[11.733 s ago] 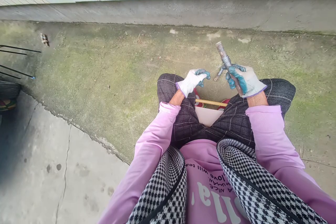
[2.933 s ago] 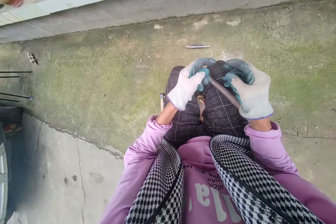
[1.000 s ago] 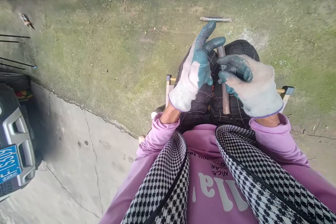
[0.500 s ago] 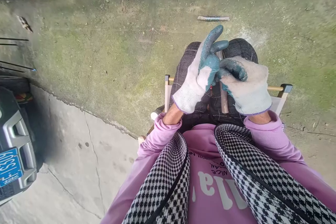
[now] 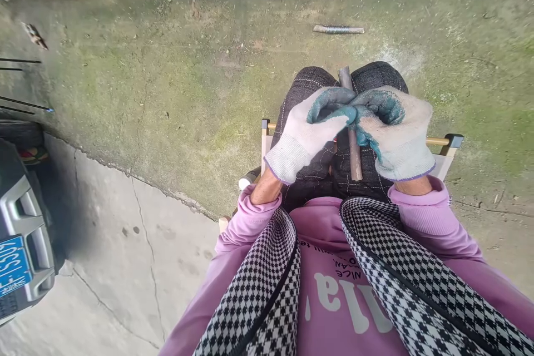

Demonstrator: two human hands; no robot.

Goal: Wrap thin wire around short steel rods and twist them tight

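Note:
A rusty metal rod (image 5: 354, 156) lies along my lap over dark checked trousers, one end jutting past my knees. My right hand (image 5: 396, 130), in a white glove with teal palm, is closed round the rod's middle. My left hand (image 5: 311, 130), gloved the same way, curls its fingers over the rod right beside the right hand; the fingertips of both hands touch. What lies under the fingers is hidden.
I sit on a small stool (image 5: 448, 144) with wooden rails. A short wrapped rod piece (image 5: 337, 29) lies on the mossy concrete ahead. A car's bumper and blue plate (image 5: 16, 261) are at the far left, with thin dark rods (image 5: 25, 103) above.
My left hand, raised with fingers stretched out a moment ago, has come down and curled onto the rod next to the right hand. The rod has stayed on my lap.

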